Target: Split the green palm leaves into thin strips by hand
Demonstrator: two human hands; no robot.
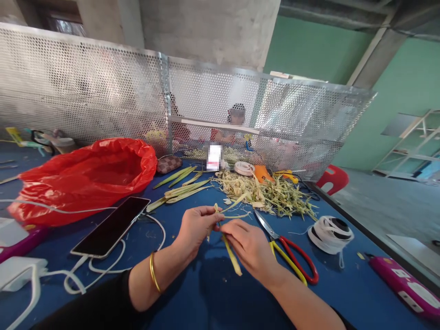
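Note:
Both hands meet over the middle of the blue table [213, 293]. My left hand [197, 229] is closed, its thumb and fingers pinching a pale yellow-green leaf strip [232, 257]. My right hand [249, 247] is closed on the same strip, its fingertips nearly touching the left ones. One end of the strip hangs below the hands, and thin ends stick out to the upper right. Just right of my right hand lie scissors [298, 256] with red and yellow handles. Behind the hands are several green leaf strips [185, 190] and a heap of dried plant pieces [268, 195].
At left are a red plastic bag [92, 178], a phone [113, 227] and white cables. A white ribbon roll [330, 234] and purple tool [404, 284] lie right. A perforated metal screen [213, 91] stands behind, with a person [237, 117] beyond it.

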